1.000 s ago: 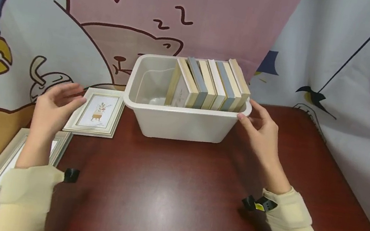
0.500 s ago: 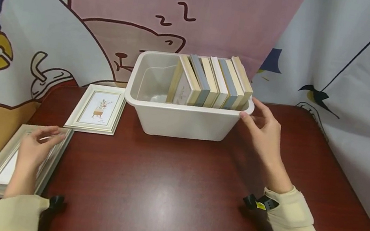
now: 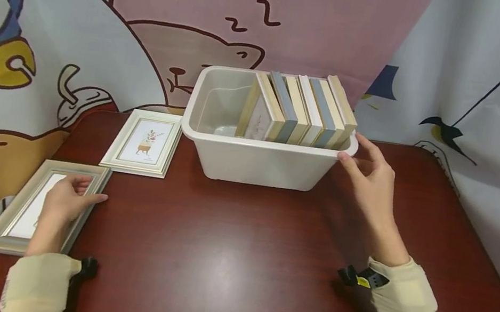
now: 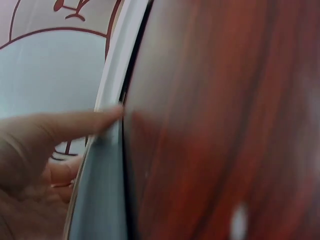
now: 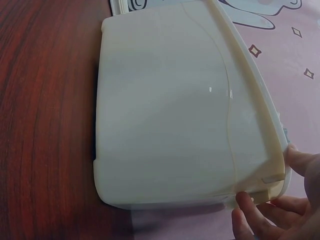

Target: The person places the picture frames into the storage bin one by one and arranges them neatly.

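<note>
My left hand (image 3: 64,201) is over the greenish-grey picture frame (image 3: 20,235) lying flat at the left. Its thumb reaches across the frame's right edge, while the fingers bend loosely over the picture. In the left wrist view the thumb (image 4: 75,125) meets the frame's edge (image 4: 102,185); blur hides how firmly. My right hand (image 3: 372,196) holds the right end of a white plastic bin (image 3: 263,166) by the rim, thumb in front and fingers around the corner. Several picture frames (image 3: 302,112) stand leaning in the bin's right part.
A cream picture frame (image 3: 159,164) with a potted-plant print lies beside the bin's left end. The dark red wooden table (image 3: 218,237) stretches in front. A cartoon-printed cloth (image 3: 328,22) hangs behind, and another white cloth borders the right side.
My left hand has come down from above the cream frame to the greenish-grey frame, with its thumb now over the right edge. My right hand stays at the bin's rim. The head view has shifted slightly.
</note>
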`<state>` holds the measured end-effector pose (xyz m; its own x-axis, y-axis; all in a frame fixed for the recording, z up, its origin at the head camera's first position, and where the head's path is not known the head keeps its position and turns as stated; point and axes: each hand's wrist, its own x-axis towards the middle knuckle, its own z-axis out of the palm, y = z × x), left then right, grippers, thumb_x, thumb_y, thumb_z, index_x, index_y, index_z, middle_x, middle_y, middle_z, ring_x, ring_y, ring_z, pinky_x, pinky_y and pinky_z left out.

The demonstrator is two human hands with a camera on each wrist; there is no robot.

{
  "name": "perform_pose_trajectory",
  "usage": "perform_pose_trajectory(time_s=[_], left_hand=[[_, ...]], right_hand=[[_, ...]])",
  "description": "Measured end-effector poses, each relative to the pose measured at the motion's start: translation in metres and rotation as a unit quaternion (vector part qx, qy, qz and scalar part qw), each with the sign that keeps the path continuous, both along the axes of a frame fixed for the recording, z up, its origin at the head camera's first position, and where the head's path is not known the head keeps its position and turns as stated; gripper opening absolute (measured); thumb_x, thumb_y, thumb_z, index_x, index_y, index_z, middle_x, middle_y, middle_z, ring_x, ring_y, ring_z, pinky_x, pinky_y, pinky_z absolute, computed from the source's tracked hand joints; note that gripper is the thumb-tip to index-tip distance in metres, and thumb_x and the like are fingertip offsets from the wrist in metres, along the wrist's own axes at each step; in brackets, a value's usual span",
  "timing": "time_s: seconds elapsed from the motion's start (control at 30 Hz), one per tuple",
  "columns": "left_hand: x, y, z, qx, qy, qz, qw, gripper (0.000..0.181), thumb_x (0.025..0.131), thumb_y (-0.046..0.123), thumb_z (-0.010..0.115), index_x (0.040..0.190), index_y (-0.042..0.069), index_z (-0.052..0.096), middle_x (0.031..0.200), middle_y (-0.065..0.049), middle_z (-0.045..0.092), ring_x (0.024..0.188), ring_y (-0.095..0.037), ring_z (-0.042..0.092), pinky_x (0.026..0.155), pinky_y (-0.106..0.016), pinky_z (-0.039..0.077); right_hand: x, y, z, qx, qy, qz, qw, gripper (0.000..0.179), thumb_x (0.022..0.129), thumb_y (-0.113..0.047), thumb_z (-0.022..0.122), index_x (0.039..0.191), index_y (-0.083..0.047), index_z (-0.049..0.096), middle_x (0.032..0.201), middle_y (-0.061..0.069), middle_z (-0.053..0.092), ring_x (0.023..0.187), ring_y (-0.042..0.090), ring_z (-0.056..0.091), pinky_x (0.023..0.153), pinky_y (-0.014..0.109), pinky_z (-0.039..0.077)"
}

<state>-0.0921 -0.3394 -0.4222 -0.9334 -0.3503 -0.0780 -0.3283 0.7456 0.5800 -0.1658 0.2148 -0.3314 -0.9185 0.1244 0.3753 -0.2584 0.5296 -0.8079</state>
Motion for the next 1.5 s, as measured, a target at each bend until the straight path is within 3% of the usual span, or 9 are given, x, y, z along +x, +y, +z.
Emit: perform_pose_trajectory(time_s=[0.1, 0.37, 0.5, 0.7, 0.83, 1.0, 1.2, 1.33, 1.5], left_hand=[[-0.004, 0.005, 0.002, -0.028, -0.003, 0.009, 0.9996, 0.057, 0.081, 0.020, 0.077, 0.126, -0.010, 0.057, 0.118, -0.031, 0.063, 0.101, -0.038, 0.060, 0.071, -0.034, 0.044], [0.003, 0.009, 0.010, -0.058, -0.002, 0.022, 0.9980, 0.045, 0.081, 0.019, 0.074, 0.118, -0.004, 0.064, 0.108, -0.026, 0.068, 0.093, -0.037, 0.061, 0.065, -0.038, 0.043], [0.012, 0.016, 0.021, -0.060, 0.032, 0.018, 0.9976, 0.045, 0.080, 0.016, 0.074, 0.119, -0.004, 0.063, 0.108, -0.026, 0.069, 0.085, -0.024, 0.061, 0.064, -0.029, 0.040], [0.019, 0.028, 0.045, -0.017, 0.120, 0.022, 0.9924, 0.046, 0.081, 0.006, 0.073, 0.123, -0.005, 0.058, 0.109, -0.025, 0.066, 0.073, 0.016, 0.041, 0.061, -0.003, 0.035], [0.020, 0.035, 0.059, 0.046, 0.177, 0.050, 0.9819, 0.045, 0.082, 0.001, 0.072, 0.123, -0.002, 0.055, 0.099, 0.002, 0.060, 0.078, 0.017, 0.042, 0.069, 0.004, 0.036], [0.019, 0.044, 0.074, 0.154, 0.264, 0.081, 0.9489, 0.046, 0.080, -0.008, 0.070, 0.112, 0.022, 0.055, 0.094, 0.020, 0.052, 0.086, 0.007, 0.051, 0.074, 0.001, 0.042], [0.015, 0.055, 0.094, 0.344, 0.362, 0.045, 0.8652, 0.053, 0.075, -0.023, 0.063, 0.110, 0.017, 0.058, 0.098, 0.002, 0.058, 0.092, -0.008, 0.054, 0.075, -0.006, 0.048], [0.009, 0.069, 0.111, 0.380, 0.393, 0.004, 0.8373, 0.052, 0.074, -0.024, 0.062, 0.113, 0.011, 0.058, 0.101, -0.003, 0.061, 0.092, -0.011, 0.056, 0.076, -0.010, 0.050], [0.001, 0.087, 0.135, 0.394, 0.420, -0.053, 0.8155, 0.051, 0.076, -0.023, 0.061, 0.116, 0.008, 0.059, 0.110, -0.009, 0.063, 0.097, -0.016, 0.058, 0.078, -0.014, 0.052]], right_hand=[[0.000, 0.002, 0.001, -0.002, 0.000, 0.000, 1.0000, 0.054, 0.093, -0.029, 0.071, 0.144, -0.019, 0.055, 0.083, -0.035, 0.061, 0.079, -0.017, 0.061, 0.061, 0.010, 0.043], [0.001, 0.001, -0.001, 0.002, -0.008, 0.002, 1.0000, 0.054, 0.092, -0.030, 0.071, 0.143, -0.021, 0.055, 0.083, -0.029, 0.063, 0.080, -0.015, 0.062, 0.060, 0.012, 0.044], [0.001, 0.002, 0.000, 0.003, -0.006, 0.001, 1.0000, 0.054, 0.092, -0.031, 0.070, 0.143, -0.023, 0.055, 0.088, -0.026, 0.064, 0.081, -0.015, 0.063, 0.061, 0.012, 0.044], [0.002, 0.002, 0.002, -0.001, -0.007, 0.000, 1.0000, 0.053, 0.093, -0.031, 0.070, 0.143, -0.022, 0.056, 0.085, -0.029, 0.064, 0.080, -0.014, 0.063, 0.061, 0.012, 0.044], [0.002, 0.001, 0.001, -0.007, -0.012, 0.004, 0.9999, 0.053, 0.093, -0.031, 0.070, 0.143, -0.021, 0.055, 0.081, -0.032, 0.062, 0.080, -0.014, 0.062, 0.059, 0.013, 0.043], [0.001, 0.002, 0.001, -0.010, -0.012, 0.005, 0.9999, 0.053, 0.093, -0.030, 0.070, 0.143, -0.022, 0.055, 0.080, -0.032, 0.062, 0.080, -0.014, 0.063, 0.060, 0.013, 0.044], [0.001, 0.001, 0.000, -0.009, -0.014, 0.006, 0.9998, 0.054, 0.093, -0.031, 0.070, 0.144, -0.023, 0.055, 0.083, -0.025, 0.066, 0.081, -0.012, 0.064, 0.061, 0.013, 0.045], [0.002, 0.001, 0.001, -0.010, -0.015, 0.006, 0.9998, 0.054, 0.093, -0.031, 0.070, 0.143, -0.022, 0.055, 0.084, -0.025, 0.066, 0.081, -0.012, 0.064, 0.060, 0.013, 0.044], [0.002, 0.002, 0.002, -0.005, -0.014, 0.002, 0.9999, 0.053, 0.093, -0.032, 0.070, 0.143, -0.022, 0.055, 0.088, -0.021, 0.067, 0.081, -0.014, 0.063, 0.060, 0.013, 0.044]])
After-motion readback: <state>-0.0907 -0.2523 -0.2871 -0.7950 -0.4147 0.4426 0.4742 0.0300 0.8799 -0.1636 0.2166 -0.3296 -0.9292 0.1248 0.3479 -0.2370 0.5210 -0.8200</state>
